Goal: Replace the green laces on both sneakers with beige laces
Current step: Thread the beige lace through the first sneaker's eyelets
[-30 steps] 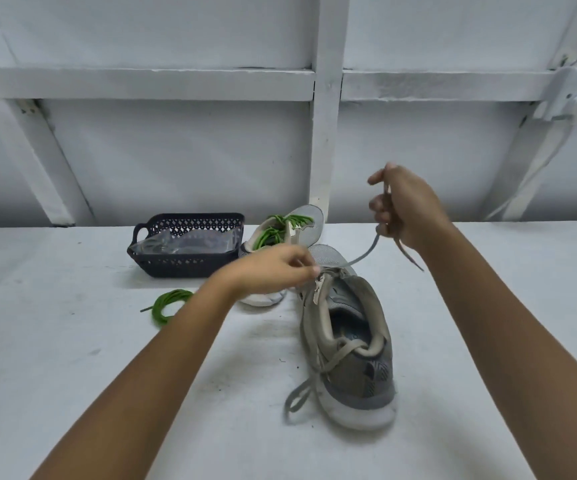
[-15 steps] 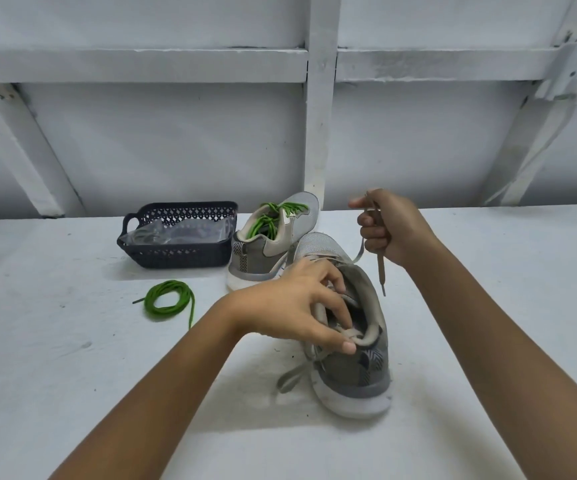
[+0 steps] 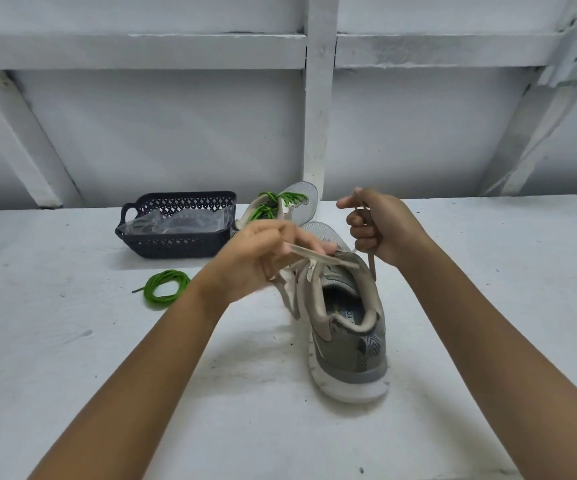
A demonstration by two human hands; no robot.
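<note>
left hand (image 3: 266,252) rose from sneaker (image 3: 349,341), fingers (image 3: 316,244) pinching beige lace (image 3: 309,253); right hand (image 3: 380,230) grips it.

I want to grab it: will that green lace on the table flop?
Probably flop: the green lace lies in a loose coil, one end free, so it would likely uncoil. It looks thin, so probably very light.

A dark perforated basket (image 3: 176,242) holds a clear plastic bag (image 3: 183,220); it sits on the white table (image 3: 55,341).
</note>
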